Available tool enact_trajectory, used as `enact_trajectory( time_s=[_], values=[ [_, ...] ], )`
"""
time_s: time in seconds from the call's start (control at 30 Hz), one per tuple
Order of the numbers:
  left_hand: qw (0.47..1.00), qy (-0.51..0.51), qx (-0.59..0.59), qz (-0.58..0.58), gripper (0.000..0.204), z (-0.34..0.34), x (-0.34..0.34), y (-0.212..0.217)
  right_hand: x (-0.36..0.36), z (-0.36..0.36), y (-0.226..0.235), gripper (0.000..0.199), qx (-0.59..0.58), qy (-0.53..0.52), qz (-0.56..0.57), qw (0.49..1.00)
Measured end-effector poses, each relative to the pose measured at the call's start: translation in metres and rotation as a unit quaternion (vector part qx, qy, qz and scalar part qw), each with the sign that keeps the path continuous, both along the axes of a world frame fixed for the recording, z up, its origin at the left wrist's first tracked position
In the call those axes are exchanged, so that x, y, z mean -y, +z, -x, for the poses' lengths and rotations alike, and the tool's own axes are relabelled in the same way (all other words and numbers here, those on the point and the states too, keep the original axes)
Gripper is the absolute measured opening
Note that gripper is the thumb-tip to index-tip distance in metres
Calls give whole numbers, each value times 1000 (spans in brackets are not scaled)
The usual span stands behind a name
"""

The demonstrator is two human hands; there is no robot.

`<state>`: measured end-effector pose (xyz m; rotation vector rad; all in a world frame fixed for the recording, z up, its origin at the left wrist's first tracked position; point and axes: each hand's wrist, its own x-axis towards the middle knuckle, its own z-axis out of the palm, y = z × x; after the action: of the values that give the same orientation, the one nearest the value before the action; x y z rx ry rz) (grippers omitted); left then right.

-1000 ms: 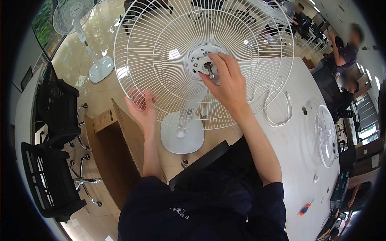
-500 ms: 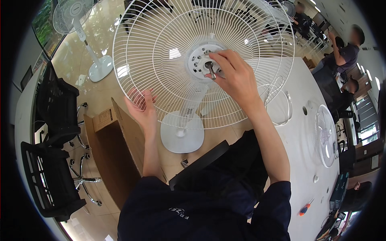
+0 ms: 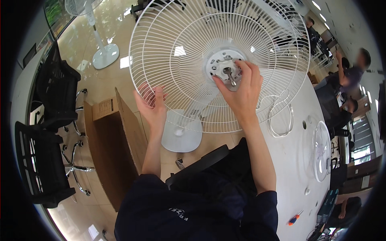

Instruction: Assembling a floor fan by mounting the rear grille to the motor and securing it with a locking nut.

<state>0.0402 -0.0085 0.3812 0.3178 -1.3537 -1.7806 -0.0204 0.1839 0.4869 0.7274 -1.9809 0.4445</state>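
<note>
A white wire fan guard [image 3: 181,60] on a standing fan fills the upper middle of the head view. At its centre sits the round white motor hub [image 3: 221,66] with a metal shaft sticking out. My right hand [image 3: 241,94] reaches over the hub, its fingers curled around the hub and shaft. My left hand [image 3: 152,106] holds the lower left rim of the guard, fingers hooked through the wires. The fan's round white base [image 3: 183,134] stands on the floor below the guard.
An open cardboard box [image 3: 114,144] stands at my left. Black office chairs [image 3: 48,132] are further left. A white table [image 3: 297,160] at right carries another fan guard [image 3: 321,150], a wire ring [image 3: 281,118] and a screwdriver [image 3: 294,220]. A second fan [image 3: 100,44] stands behind. Other people sit at far right.
My right hand has shifted slightly on the hub, its fingers turning around the shaft. My left hand keeps its hold on the guard's rim.
</note>
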Motion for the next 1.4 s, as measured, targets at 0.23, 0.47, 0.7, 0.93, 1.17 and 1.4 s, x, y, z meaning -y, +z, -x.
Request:
enact_trajectory(
  time_s=[0.23,0.47,0.7,0.93,1.17,1.4],
  values=[
    [999,-19,-26,-25,35,-3,0,-3,-12,8,-6,55,-6,31,-20,999],
    [998,-33,-58,-12,33,3,4,-5,-16,10,4,52,-2,86,-40,995],
    [997,-46,-63,-9,35,3,9,-6,-21,9,36,50,32,128,-144,981],
    [998,-39,-54,-7,34,1,4,-4,-28,16,55,51,72,162,-257,950],
    [999,-20,-34,-7,33,-1,0,5,-8,-1,9,61,90,85,34,992],
    [998,-40,-48,-12,38,2,6,-6,-16,10,29,57,18,124,-117,985]
  ],
)
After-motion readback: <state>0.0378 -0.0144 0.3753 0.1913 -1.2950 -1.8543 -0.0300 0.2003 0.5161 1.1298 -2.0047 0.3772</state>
